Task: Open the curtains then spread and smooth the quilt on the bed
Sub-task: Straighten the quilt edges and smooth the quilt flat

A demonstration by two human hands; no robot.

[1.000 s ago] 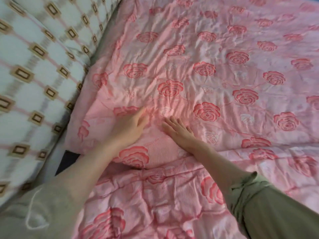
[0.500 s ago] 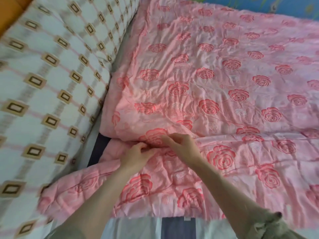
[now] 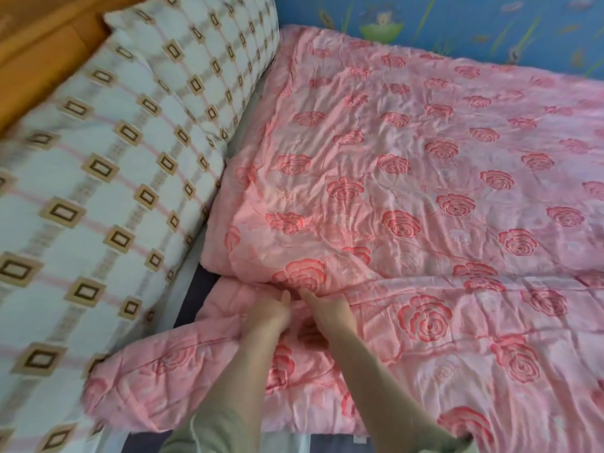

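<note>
Both hands, left hand (image 3: pixel 266 313) and right hand (image 3: pixel 330 310), pinch the quilt (image 3: pixel 425 197) fold; fingertips are hidden under the fabric.

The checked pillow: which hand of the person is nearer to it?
Left. The left hand grips the quilt fold on the side toward the checked pillow; the right hand is just beyond it, farther from the pillow.
</note>
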